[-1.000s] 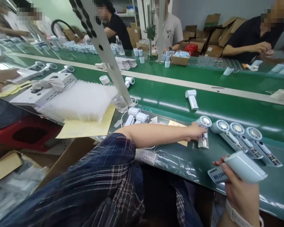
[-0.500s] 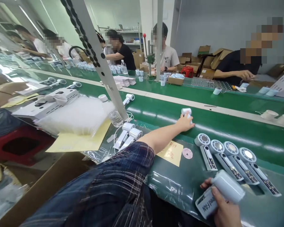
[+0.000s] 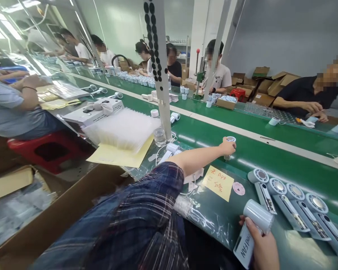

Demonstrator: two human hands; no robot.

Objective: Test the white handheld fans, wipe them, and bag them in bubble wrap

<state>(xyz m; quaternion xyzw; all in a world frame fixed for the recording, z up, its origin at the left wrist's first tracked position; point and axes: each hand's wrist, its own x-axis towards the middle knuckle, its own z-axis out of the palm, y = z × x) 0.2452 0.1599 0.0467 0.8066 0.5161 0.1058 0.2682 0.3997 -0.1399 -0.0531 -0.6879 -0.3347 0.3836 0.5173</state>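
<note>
My left hand (image 3: 224,147) is stretched out over the green conveyor belt, its fingers closed around a small light-blue handheld fan (image 3: 231,139). The fan's round head shows above the fingers and its handle end below. Near the table's front edge my right hand (image 3: 263,243) grips another handheld fan (image 3: 258,215), whose handle bears the word "FAN". A row of several handheld fans (image 3: 295,191) lies to its right, with open handles that show parts inside. By my left forearm lie more fans (image 3: 172,148), partly hidden.
A yellow note (image 3: 219,183) and a pink round sticker (image 3: 238,188) lie on the table. Left of the metal post (image 3: 163,93) are a water bottle (image 3: 159,137) and a pile of clear plastic sleeves (image 3: 124,129). Co-workers sit across the belt and at far left.
The view has swung left. My left hand has turned the fan on the belt, so its round face now points up. My right hand still holds its fan, now tilted more upright.
</note>
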